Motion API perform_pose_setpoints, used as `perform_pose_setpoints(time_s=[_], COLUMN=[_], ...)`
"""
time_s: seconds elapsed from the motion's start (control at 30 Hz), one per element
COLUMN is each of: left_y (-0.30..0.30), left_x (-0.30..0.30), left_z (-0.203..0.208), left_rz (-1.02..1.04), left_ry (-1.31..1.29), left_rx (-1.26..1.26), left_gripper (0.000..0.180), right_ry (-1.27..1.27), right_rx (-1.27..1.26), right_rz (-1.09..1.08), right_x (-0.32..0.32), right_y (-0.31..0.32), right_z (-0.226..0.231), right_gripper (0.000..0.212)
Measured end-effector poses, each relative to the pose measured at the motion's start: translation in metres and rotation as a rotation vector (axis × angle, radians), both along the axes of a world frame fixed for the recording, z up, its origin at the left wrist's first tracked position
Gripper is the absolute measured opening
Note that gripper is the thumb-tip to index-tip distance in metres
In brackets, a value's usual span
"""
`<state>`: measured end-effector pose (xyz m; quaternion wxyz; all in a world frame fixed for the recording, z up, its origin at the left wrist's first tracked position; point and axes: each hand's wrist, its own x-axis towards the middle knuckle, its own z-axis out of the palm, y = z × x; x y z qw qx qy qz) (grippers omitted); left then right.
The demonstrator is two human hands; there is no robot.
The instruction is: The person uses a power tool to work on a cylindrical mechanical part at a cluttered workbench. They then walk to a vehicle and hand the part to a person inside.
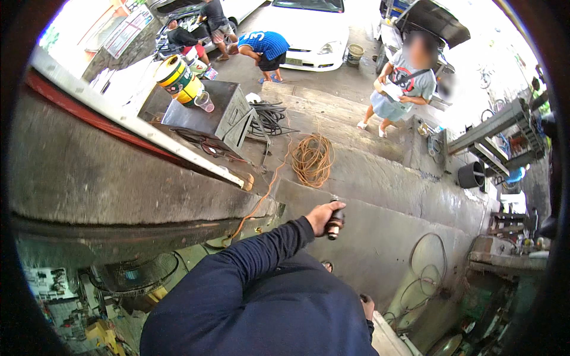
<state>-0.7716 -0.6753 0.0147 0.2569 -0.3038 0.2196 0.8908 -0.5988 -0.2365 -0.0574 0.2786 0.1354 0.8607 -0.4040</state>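
My left hand [321,219] reaches out in front of my body, its fingers wrapped round a short cylindrical metal part [335,224]. The part is dark, with a shiny lighter band near its lower end. A narrow tip sticks out above my fingers. Low at my right side, my right hand [368,307] shows only in part next to my dark shirt. Its fingers are mostly hidden, and something small and dark lies at their upper edge; I cannot make out what it is.
A coiled orange cable [313,160] lies ahead on the concrete floor. To its left stands a metal cabinet [228,121] carrying a yellow-black container [178,80]. Wide steps [338,115] lead to parked cars. A person [409,77] stands there; others bend nearby. A black bucket [471,175] is at right.
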Motion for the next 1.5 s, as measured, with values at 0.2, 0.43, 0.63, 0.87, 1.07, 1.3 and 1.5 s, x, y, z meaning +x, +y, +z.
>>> perform_pose_setpoints(time_s=[0.2,0.43,0.63,0.87,1.07,1.3,1.5], left_y=[0.120,0.242,0.362,0.437,0.468,0.475,0.484], left_x=[0.053,0.203,0.319,0.427,0.466,0.458,0.504], left_z=[0.056,0.125,0.172,0.214,0.228,0.194,0.170], left_rz=[0.171,-0.350,-0.783,-1.376,-1.960,-1.697,-1.276], left_ry=[-0.159,-0.033,-0.062,0.042,0.947,1.484,1.597], left_rx=[0.118,-0.051,0.197,0.249,0.468,-0.229,-0.514], left_gripper=[0.040,0.060,0.074,0.062,0.050,0.055,0.089], right_ry=[0.372,0.913,1.063,1.181,1.130,1.120,1.064], right_rx=[-0.312,-0.053,0.234,0.337,0.387,0.227,-0.046], right_rz=[-0.069,-0.115,-0.354,-1.019,-1.573,-1.479,-1.189], right_x=[0.004,0.119,0.261,0.401,0.505,0.551,0.549], right_y=[-0.062,-0.042,0.025,0.042,0.064,0.146,0.195], right_z=[0.117,0.204,0.252,0.281,0.325,0.304,0.292], right_gripper=[0.040,0.079,0.074,0.080,0.037,0.031,0.042])
